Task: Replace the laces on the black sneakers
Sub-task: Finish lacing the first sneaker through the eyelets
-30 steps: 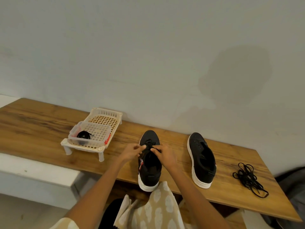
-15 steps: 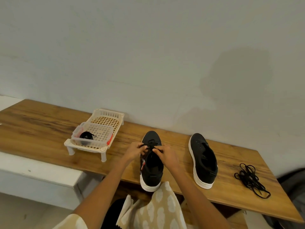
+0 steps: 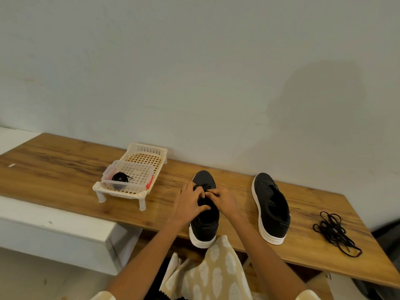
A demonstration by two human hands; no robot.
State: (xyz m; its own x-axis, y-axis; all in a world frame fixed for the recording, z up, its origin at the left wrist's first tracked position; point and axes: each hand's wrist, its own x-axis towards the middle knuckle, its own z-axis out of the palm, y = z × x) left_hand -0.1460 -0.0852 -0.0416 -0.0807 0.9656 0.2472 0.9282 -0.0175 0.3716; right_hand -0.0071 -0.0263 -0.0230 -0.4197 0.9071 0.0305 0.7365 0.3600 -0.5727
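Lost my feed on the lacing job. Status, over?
Left hand and right hand both pinching lace at left sneaker. Right sneaker unlaced. Loose laces lying far right. Nothing blocking.

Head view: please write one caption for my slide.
Both hands, left hand and right hand, work the lace on one black sneaker.

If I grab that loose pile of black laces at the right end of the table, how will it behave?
The loose black laces lie in a limp tangle of loops, so they will probably flop and dangle, not lift as one piece. Thin cord looks light. One strand trails toward the wooden table edge, so it may snag or slip off.
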